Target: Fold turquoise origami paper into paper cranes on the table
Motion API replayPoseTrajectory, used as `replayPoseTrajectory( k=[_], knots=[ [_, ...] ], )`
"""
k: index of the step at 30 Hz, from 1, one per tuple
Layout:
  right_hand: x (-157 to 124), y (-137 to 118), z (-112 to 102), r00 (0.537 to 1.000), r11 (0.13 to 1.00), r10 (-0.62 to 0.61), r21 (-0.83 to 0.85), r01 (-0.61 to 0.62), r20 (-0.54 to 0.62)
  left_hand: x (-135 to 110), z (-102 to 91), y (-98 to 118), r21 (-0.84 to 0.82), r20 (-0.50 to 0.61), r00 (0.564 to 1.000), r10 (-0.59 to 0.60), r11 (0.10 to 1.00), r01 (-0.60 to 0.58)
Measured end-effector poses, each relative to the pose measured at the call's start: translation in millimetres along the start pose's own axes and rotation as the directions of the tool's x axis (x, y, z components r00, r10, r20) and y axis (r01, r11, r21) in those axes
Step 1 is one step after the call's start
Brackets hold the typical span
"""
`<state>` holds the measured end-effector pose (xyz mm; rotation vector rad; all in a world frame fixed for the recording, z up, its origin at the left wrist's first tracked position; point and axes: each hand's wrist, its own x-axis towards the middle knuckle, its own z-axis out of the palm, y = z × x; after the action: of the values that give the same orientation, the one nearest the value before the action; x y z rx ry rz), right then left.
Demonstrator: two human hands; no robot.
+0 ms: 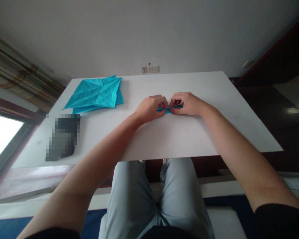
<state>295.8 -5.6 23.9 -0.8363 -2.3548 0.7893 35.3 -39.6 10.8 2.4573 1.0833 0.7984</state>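
A small strip of folded blue paper point(167, 111) lies between my hands over the middle of the white table point(149, 139). My left hand point(153, 107) pinches its left end between thumb and fingers. At the other end, my right hand point(185, 103) grips the paper in the same way, with the two hands almost touching. Much of the folded piece is hidden by my fingers. To the left, a larger sheet of creased turquoise paper point(97, 91) rests on top of more paper of that colour.
A dark, pixelated object point(62, 137) lies near the table's left front corner. Behind the table, the wall carries power sockets point(150, 69). A patterned curtain point(20, 63) and a bright window stand at the left. My legs point(154, 192) are below the front edge.
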Motion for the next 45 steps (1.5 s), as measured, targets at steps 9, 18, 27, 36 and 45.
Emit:
replayPoseTrajectory(
  k=[9,18,27,36,45],
  knots=[
    [-0.3,2.5,-5.1,0.996,1.0,0.018,0.002,-0.019,0.085,-1.3,-15.8,1.1,-0.047,0.101,0.99,0.102,0.994,-0.098],
    [0.2,12.5,-5.9,0.997,0.995,0.059,-0.084,-0.053,0.059,-2.7,-11.4,-15.4,0.047,0.024,0.995,-0.098,0.994,0.097],
    [-1.3,-2.9,-3.6,0.992,0.994,0.114,-0.004,-0.114,0.056,-1.4,-12.4,-6.7,0.017,0.06,0.99,-0.127,0.992,0.126],
    [2.0,-0.6,-1.9,0.997,0.999,0.005,-0.035,-0.008,-0.079,-2.9,-11.5,-4.7,-0.021,-0.064,0.997,-0.052,0.998,0.051],
    [0.6,11.7,-4.4,0.998,0.992,-0.059,-0.112,0.059,0.005,-4.5,-16.4,-2.7,0.024,0.093,0.993,0.08,0.996,-0.082]
  ],
)
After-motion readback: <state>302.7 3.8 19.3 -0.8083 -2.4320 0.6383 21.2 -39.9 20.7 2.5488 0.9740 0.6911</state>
